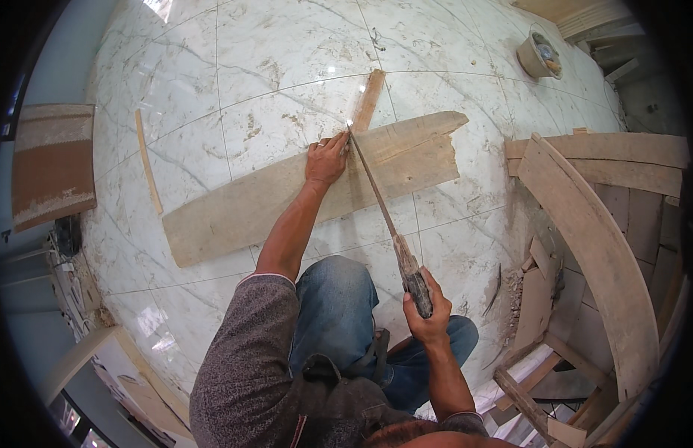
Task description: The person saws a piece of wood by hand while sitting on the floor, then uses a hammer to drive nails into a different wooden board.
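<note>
A long, weathered wooden board (249, 213) lies slantwise across the tiled floor in front of my knees; its right end is broken and jagged. My left hand (328, 158) rests on it near the far edge, fingers drawn together and gripping the board beside the saw blade. In my right hand (429, 308) is the dark handle of a handsaw (378, 193), fingers wrapped round it. The long, thin blade slants away across the board, its tip close to my left fingertips. A narrow wood strip (370, 97) sticks out past the board's far edge; its near end is hidden.
A thin wooden stick (147, 160) lies left of the board. To the right are a curved plank (597, 246) and a stack of boards (608, 153). A bucket (539, 58) with things in it stands far right. A brown panel (54, 166) is at the left.
</note>
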Available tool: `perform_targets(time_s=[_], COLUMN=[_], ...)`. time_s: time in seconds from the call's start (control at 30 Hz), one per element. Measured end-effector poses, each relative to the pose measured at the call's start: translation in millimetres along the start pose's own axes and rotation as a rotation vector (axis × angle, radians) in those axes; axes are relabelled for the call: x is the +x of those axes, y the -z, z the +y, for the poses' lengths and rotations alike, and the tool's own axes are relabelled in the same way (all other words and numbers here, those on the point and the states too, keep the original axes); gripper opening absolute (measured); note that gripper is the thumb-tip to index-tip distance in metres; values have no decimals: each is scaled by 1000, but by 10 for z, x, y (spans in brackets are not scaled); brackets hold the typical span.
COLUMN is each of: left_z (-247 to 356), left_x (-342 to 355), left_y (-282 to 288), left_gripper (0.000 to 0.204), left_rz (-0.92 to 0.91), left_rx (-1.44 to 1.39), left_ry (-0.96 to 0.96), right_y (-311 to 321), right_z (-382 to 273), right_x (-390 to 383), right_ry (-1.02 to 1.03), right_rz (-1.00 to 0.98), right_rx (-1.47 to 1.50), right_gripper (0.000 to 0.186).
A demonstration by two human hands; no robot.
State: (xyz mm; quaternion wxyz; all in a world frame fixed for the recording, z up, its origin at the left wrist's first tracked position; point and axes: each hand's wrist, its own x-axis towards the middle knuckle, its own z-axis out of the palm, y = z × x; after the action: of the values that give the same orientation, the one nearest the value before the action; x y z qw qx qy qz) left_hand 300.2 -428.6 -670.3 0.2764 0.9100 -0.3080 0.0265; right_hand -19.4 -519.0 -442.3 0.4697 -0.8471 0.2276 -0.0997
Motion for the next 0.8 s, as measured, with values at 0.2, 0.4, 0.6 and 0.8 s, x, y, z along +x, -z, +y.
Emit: perform_targets(time_s=[0.2, 0.4, 0.6, 0.8], left_z=[-67, -94, -66, -92], left_x=[-27, -29, -19, -26], left_y=[-65, -116, -61, -74], left_gripper=[45, 46, 44, 43], left_rz=[17, 43, -2, 7], left_rx=[-55, -19, -77, -84], left_ry=[19, -7, 11, 7], right_y=[-41, -59, -69, -85], right_z=[-1, 25, 14, 9], right_x=[-4, -40, -57, -62], right_ry=[6, 15, 20, 12], right_rz=[-12, -15, -11, -15], right_rx=[9, -8, -8, 5], right_gripper=[55, 54, 54, 54])
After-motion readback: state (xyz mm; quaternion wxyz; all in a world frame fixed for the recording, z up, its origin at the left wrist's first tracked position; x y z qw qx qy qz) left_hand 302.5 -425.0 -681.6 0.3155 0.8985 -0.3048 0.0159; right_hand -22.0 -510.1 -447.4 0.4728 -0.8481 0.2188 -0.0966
